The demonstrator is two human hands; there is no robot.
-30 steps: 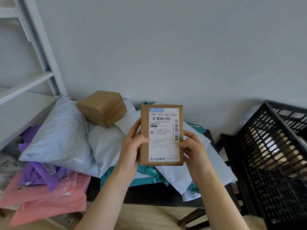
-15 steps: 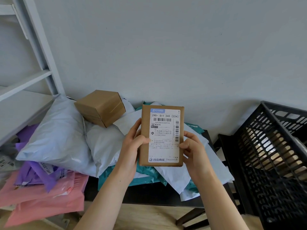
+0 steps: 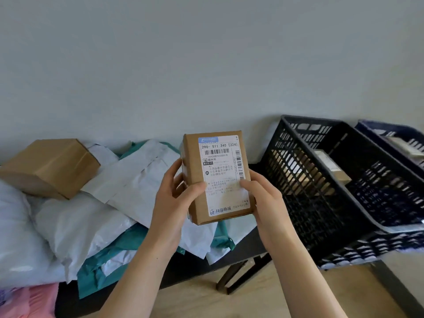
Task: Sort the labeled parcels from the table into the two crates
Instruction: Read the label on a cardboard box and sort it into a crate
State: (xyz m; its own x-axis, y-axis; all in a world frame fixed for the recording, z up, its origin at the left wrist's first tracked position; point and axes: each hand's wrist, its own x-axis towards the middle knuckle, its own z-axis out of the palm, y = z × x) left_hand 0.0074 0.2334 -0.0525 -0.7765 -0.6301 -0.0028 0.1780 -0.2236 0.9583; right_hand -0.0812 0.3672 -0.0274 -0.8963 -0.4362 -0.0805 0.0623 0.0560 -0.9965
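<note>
both hands hold one small brown box (image 3: 195,175) up in the air, above the pile of parcels on the dark table (image 3: 241,246) and just to the left of the black crate (image 3: 305,203). the left hand (image 3: 174,198) grips the left side of the box, with the thumb across the front and the fingers behind. the right hand (image 3: 263,198) grips the lower right edge, and its thumb lies on the white label (image 3: 222,171). the label faces the person; its top line reads "290- s11 240 [224]", with barcodes under it. the top of the box leans a little to the left.

inside the black crate some parcels show through the slats. just beside it, farther right, is a dark blue crate (image 3: 390,131), also with a parcel in it. on the table a bigger brown box (image 3: 50,166) lies tilted on white mailer bags (image 3: 80,226), with teal bags (image 3: 128,242) under them and pink bags (image 3: 39,301) at the near left corner.
</note>
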